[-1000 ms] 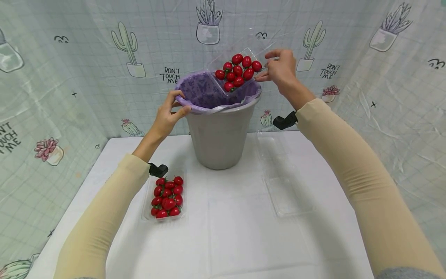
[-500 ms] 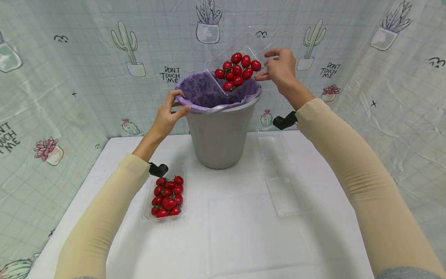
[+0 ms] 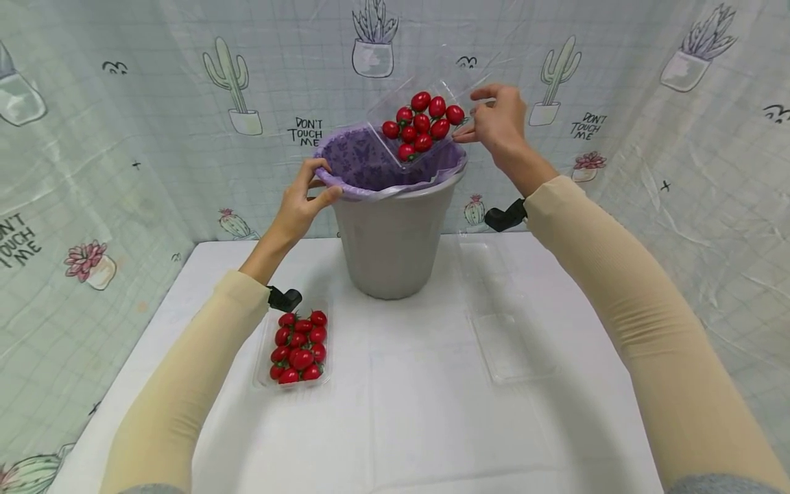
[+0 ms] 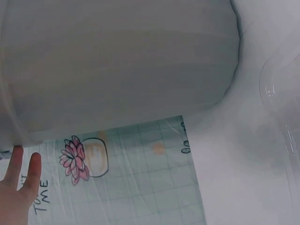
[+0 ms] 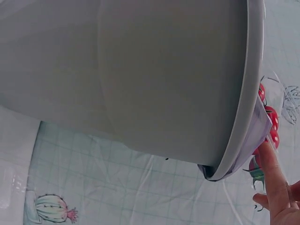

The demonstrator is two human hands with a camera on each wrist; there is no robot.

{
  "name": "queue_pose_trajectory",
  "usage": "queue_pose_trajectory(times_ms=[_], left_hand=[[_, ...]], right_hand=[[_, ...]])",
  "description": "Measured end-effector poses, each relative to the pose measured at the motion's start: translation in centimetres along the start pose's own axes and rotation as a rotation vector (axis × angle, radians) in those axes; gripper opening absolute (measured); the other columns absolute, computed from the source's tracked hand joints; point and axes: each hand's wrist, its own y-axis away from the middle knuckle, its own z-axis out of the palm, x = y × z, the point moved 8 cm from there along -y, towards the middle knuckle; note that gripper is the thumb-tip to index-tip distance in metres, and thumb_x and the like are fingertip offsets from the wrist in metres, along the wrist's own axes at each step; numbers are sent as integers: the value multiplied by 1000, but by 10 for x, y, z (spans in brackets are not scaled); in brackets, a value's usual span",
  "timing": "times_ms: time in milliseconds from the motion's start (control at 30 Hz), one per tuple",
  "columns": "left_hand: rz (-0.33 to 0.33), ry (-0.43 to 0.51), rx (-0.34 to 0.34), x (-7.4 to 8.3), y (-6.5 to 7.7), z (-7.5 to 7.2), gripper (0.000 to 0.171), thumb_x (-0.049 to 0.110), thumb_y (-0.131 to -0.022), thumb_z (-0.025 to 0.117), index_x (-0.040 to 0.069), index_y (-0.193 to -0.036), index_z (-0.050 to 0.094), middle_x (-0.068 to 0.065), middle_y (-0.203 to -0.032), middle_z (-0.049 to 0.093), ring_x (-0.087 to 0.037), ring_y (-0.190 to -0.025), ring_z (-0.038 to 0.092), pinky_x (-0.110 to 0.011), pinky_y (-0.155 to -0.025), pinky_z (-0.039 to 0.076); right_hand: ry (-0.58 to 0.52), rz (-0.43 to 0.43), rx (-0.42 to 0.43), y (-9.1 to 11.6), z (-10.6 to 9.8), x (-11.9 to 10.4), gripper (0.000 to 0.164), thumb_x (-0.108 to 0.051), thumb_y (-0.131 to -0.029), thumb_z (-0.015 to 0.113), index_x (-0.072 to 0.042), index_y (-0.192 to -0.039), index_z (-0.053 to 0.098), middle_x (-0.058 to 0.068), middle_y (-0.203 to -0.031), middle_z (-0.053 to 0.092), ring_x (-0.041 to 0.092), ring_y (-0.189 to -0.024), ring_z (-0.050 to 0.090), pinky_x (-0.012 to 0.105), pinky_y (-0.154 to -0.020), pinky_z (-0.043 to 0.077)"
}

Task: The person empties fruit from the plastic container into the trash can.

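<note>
My right hand [image 3: 500,123] holds a clear plastic punnet [image 3: 385,111] at its right edge, tilted over the mouth of a grey trash bin [image 3: 391,240]. Red cherry tomatoes [image 3: 422,123] lie inside the punnet. At the bin's left rim, my left hand [image 3: 302,202] grips the edge over a purple patterned liner [image 3: 352,161], thumb on the near side. In the right wrist view, a finger [image 5: 273,171] touches the punnet beside the tomatoes [image 5: 272,117]. The left wrist view shows two fingers [image 4: 33,171] against the bin's side [image 4: 117,70]; the thumb is out of that view.
A second clear punnet [image 3: 262,360] filled with cherry tomatoes stands on the white table [image 3: 420,412], below the left forearm. An open transparent container [image 3: 515,350] lies right of the bin. A cactus-print sheet [image 3: 166,89] hangs behind and at both sides.
The head view has shifted slightly, so the scene sits a little further right. Both hands, the bin and the tilted punnet keep their places.
</note>
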Motion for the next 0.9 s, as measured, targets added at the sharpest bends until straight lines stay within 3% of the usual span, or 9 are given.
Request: queue_pose_trajectory(times_ms=[200,500,900], left_hand=[[1,5,-4,-1,0,1,58,50,-98,68,14,-137,44,-9,-144,50,-33,-136,55,-56,-104,50],[12,21,-5,0,2,1,63,52,-97,67,12,-138,42,-12,-146,48,-34,-138,53,-54,-103,50],[8,36,-9,0,1,2,63,56,-96,67,14,-136,43,-13,-149,47,-34,-138,52,-58,-106,48]], right_hand=[[-3,-26,-4,3,0,-1,43,5,-103,42,-9,-139,60,4,-114,58,23,-75,78,32,-75,62],[-15,-36,-4,5,2,-2,46,9,-99,40,-6,-138,59,2,-107,56,22,-68,77,31,-70,63],[-11,-39,-6,2,5,0,43,6,-102,42,-8,-138,60,7,-119,60,23,-70,78,32,-72,63]])
